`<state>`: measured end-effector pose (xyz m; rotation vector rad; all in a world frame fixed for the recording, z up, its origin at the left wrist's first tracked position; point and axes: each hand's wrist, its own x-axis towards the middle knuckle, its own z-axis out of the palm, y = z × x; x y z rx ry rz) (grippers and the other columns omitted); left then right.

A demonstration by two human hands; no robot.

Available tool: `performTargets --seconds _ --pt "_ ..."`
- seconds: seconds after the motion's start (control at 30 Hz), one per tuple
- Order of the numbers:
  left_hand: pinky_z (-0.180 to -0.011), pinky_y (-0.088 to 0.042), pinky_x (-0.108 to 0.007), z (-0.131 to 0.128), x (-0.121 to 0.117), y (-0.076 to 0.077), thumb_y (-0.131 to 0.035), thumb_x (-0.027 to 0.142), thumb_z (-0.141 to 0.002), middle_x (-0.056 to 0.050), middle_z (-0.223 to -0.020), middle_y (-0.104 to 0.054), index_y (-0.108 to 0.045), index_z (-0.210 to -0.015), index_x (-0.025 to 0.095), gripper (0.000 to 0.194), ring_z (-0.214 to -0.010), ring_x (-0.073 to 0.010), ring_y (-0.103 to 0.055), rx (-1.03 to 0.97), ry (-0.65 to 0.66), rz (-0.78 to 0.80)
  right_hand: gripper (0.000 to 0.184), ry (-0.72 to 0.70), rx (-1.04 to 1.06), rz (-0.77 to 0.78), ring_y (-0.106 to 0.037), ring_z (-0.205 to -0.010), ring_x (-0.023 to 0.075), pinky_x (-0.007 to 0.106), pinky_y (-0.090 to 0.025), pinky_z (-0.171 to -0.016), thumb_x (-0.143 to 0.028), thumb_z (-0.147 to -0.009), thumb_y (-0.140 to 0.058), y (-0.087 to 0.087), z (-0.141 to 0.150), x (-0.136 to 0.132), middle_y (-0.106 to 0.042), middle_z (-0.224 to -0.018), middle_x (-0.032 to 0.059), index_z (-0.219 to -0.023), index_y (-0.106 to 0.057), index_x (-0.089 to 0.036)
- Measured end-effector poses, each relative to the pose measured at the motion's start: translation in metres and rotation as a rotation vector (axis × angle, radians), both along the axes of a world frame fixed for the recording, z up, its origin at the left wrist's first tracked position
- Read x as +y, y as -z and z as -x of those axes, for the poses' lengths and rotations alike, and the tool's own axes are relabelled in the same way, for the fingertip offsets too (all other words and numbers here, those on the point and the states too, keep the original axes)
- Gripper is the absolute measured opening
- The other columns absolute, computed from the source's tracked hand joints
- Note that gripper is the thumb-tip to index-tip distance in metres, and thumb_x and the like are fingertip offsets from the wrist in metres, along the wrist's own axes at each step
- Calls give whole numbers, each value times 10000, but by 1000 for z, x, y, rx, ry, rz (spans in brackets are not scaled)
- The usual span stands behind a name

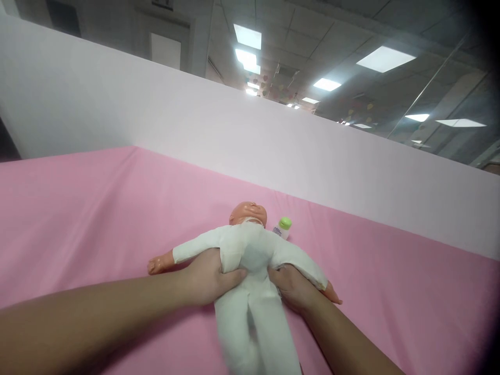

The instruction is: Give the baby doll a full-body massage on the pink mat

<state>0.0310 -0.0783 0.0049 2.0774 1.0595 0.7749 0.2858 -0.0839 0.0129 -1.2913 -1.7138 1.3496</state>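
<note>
A baby doll with a soft white cloth body lies face up, its head toward the far side and its legs toward me. Its arms are spread out to both sides. My left hand grips the left side of its torso, thumb across the front and fingers hidden behind. On the other side, my right hand clasps the torso below the doll's arm, fingers mostly out of sight. A small bottle with a green cap is beside the doll's head, to the right.
Pink sheeting with some creases covers the surface under the doll. A white partition runs along its far edge. Beyond it are a ceiling with lit panels and a doorway at the upper left.
</note>
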Motion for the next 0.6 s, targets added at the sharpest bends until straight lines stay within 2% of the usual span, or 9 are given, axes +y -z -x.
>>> performTargets --seconds 0.1,0.2,0.27,0.33,0.4,0.43,0.5,0.53,0.6 --pt "-961 -543 -327 1 8 4 -604 535 -900 -43 -1247 -756 -725 -1293 254 498 -1145 -306 -697 -8 -70 53 466 87 -216 -25 -706 -990 313 387 -521 -892 -593 -917 -601 0 2 2 -772 -930 110 -1003 -751 -160" --pt "-841 -527 -371 4 17 3 -634 619 -848 -60 -1097 -793 -756 -1213 260 526 -989 -322 -723 50 -190 8 430 221 -358 -134 -693 -821 273 350 -502 -722 -588 -928 -571 9 4 10 -745 -846 91 -853 -677 -177" --pt "-715 -489 -385 7 24 -1 -617 721 -806 -85 -903 -790 -792 -1012 226 563 -808 -319 -713 193 -304 -26 398 279 -426 -244 -646 -717 232 329 -454 -646 -560 -929 -572 16 4 17 -706 -758 49 -752 -597 -205" --pt "-625 -425 -381 10 30 -8 -579 808 -767 -97 -727 -732 -741 -768 203 627 -678 -307 -666 366 -400 -80 396 303 -463 -340 -592 -648 200 315 -414 -613 -534 -929 -575 22 3 20 -649 -673 8 -692 -527 -220" --pt "-599 -385 -367 13 32 -15 -581 811 -756 -89 -667 -690 -674 -686 204 618 -647 -297 -637 455 -441 -150 373 326 -438 -380 -579 -632 192 311 -415 -610 -516 -923 -589 25 4 21 -623 -646 -8 -701 -511 -226" --pt "-602 -382 -361 14 30 -19 -609 778 -757 -80 -677 -690 -679 -731 205 577 -656 -293 -637 445 -444 -172 333 329 -387 -374 -600 -652 198 315 -436 -623 -507 -919 -598 25 5 20 -642 -672 -6 -748 -535 -228" --pt "-630 -412 -355 15 22 -25 -657 696 -771 -65 -760 -720 -715 -969 208 530 -705 -290 -661 345 -403 -156 271 297 -236 -305 -665 -730 227 338 -495 -666 -501 -924 -603 23 8 16 -706 -783 19 -938 -593 -230" --pt "-657 -441 -357 14 17 -26 -664 668 -786 -69 -837 -742 -699 -1133 210 575 -755 -296 -683 269 -354 -121 313 262 -147 -258 -696 -792 246 359 -525 -701 -508 -925 -609 22 11 13 -736 -869 41 -1065 -597 -228" --pt "-734 -501 -378 11 7 -23 -681 645 -799 -105 -1026 -758 -603 -1380 215 727 -905 -326 -713 112 -225 -52 523 151 25 -202 -719 -987 286 413 -563 -831 -539 -903 -655 17 16 8 -748 -1105 93 -1302 -538 -221"
